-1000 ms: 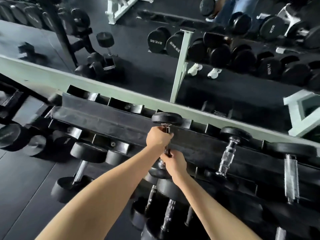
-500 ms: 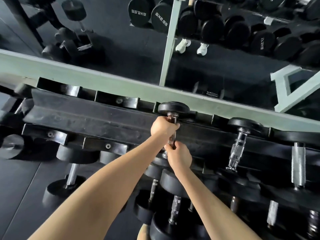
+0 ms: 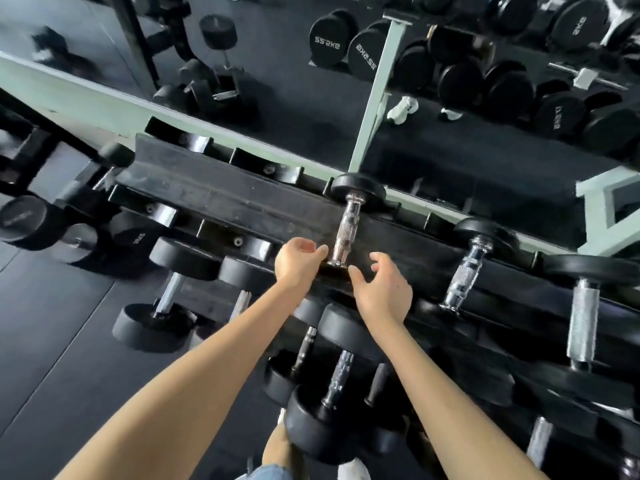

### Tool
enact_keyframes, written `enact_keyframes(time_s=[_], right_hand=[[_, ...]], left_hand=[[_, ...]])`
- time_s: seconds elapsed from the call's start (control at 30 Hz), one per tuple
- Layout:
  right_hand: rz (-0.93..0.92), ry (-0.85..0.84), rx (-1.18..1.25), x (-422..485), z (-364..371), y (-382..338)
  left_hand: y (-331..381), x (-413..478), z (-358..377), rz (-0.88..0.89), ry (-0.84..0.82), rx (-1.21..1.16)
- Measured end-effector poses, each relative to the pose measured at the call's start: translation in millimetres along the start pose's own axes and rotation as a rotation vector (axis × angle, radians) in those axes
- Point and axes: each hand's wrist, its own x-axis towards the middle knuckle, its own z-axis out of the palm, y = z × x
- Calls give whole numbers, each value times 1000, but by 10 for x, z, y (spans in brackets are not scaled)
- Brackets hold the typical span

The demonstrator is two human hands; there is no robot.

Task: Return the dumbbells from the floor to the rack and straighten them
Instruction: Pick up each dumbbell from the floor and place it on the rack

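Chrome caught the light on the handle of a dumbbell (image 3: 347, 230) lying across the top tier of the rack (image 3: 225, 199). Its far head was lodged against the back rail and its near head was largely hidden behind the hands, a cradle that looked meant to stop it rolling. The left hand (image 3: 298, 259) and right hand (image 3: 381, 289) hovered on either side of the handle's near end, each grip loose and open, fingers gently curled, holding nothing. Whether a left fingertip brushed the metal could not be told. The weight appeared seated and fairly square to the rails, while a neighbour (image 3: 467, 268) to the right leaned at more of a slant, so the straightening seemed unfinished. More dumbbells crowded the lower tiers (image 3: 332, 382), and whether the one at lower left (image 3: 152, 323) rested on a rail or on the ground was unclear. Dark, rubber-like matting covered the floor (image 3: 52, 358). Behind the rack ran a mirror (image 3: 311, 109) in a pale green frame, reflecting further rows of black weights in a dim gym.
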Motion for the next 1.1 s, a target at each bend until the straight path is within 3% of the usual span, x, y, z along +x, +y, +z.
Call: enact_keyframes(time_s=[0.2, 0.5, 0.8, 1.1], right_hand=[[-310, -143, 42, -919, -217, 466], [-486, -709, -114, -2194, 182, 1179], [-378, -1000, -282, -3086, 1092, 1733], [-70, -1125, -359, -3836, 2754, 2368]], left_hand=[[-878, -991, -247, -104, 210, -204], [-2573, -2462, -363, -427, 336, -302], [-4265, -3211, -468, -735, 446, -374], [-6124, -3108, -194, -921, 338, -405]])
